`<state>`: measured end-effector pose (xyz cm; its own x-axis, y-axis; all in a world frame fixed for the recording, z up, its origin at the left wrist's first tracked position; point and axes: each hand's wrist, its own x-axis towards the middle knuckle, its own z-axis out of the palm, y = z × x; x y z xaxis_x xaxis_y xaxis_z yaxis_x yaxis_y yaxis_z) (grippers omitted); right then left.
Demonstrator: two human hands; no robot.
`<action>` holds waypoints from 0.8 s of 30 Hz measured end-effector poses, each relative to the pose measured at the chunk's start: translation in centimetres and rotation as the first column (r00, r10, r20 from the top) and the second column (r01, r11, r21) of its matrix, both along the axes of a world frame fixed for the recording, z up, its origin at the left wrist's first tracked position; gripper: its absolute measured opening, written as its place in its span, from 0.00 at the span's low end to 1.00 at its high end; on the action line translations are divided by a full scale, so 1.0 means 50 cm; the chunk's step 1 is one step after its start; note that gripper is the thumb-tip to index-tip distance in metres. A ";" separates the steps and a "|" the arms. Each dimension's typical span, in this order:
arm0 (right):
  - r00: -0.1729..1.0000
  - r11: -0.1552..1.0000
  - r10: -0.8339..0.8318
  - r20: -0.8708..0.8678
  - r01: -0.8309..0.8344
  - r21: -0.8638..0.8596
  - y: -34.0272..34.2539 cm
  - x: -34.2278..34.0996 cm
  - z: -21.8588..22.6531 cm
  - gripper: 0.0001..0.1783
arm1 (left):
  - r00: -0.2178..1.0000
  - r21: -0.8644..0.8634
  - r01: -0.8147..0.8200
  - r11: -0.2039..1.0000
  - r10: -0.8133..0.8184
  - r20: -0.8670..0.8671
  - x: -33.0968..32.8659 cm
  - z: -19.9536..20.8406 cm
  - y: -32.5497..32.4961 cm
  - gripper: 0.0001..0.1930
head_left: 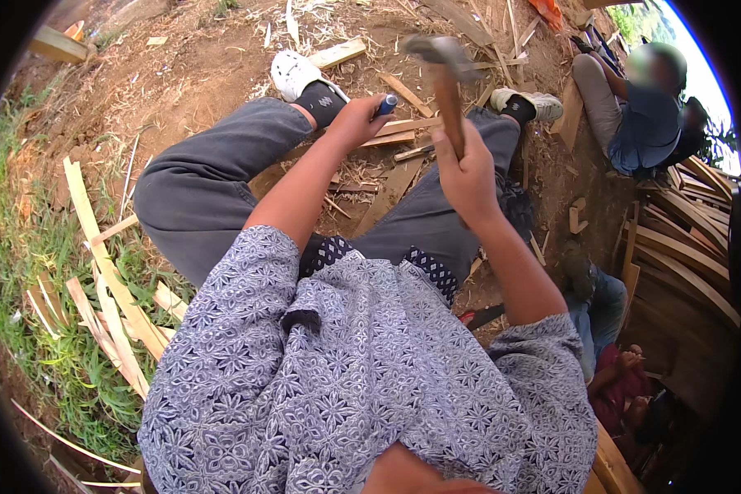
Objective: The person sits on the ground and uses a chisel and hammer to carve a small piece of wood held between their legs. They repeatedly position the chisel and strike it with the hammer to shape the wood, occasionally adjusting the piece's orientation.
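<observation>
My right hand (468, 174) is wrapped round the wooden handle of a hammer (448, 99). The hammer is raised, and its metal head is blurred. Ahead and to the left, my left hand (359, 122) grips a blue-handled tool (388, 104); the rounded handle end sticks out above the fist. Its working end is hidden, so its kind does not show. Just beside that fist lie narrow strips of wood (412, 126) on the ground between my bent legs. A flat board (391, 195) lies nearer to me, under the space between my arms.
Wood offcuts and shavings litter the brown dirt. Long pale slats (111, 284) lie on grass at the left. On the right sits a person in a blue shirt (646, 123), near a stack of curved planks (683, 247). Another person in a red top (613, 387) is at lower right.
</observation>
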<state>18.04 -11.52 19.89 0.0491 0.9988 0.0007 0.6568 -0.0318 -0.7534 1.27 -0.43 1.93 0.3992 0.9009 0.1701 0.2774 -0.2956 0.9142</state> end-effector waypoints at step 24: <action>0.824 0.693 -0.464 -0.326 0.109 -0.713 0.057 0.048 -0.373 0.13 | 0.993 -0.080 0.098 0.992 -0.103 -0.064 -0.024 0.018 -0.052 0.11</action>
<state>20.44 -8.67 1.23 0.1498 0.6698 -0.7273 0.1180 -0.7424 -0.6595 0.09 -3.06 2.84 0.4966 0.8650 0.0716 0.3119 -0.2549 0.9153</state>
